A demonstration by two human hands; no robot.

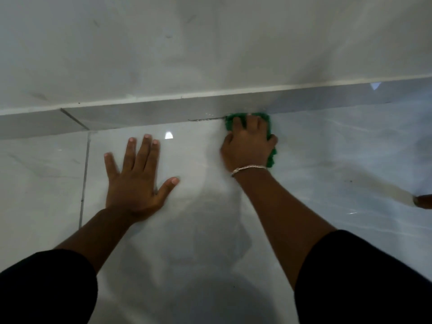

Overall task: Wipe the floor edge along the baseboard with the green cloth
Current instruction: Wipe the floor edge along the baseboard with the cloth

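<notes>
right hand (pixel 247 146) clamped down on green cloth (pixel 268 127) right against the baseboard (pixel 145 115) at 1 o'clock, left hand (pixel 135 176) flat, fingers spread on glossy floor (pixel 198 230) at 10 o'clock

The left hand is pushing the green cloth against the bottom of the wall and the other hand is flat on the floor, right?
Not quite. The head view shows the right hand pushing the green cloth against the baseboard. The left hand is the one lying flat on the floor, fingers spread.
</notes>
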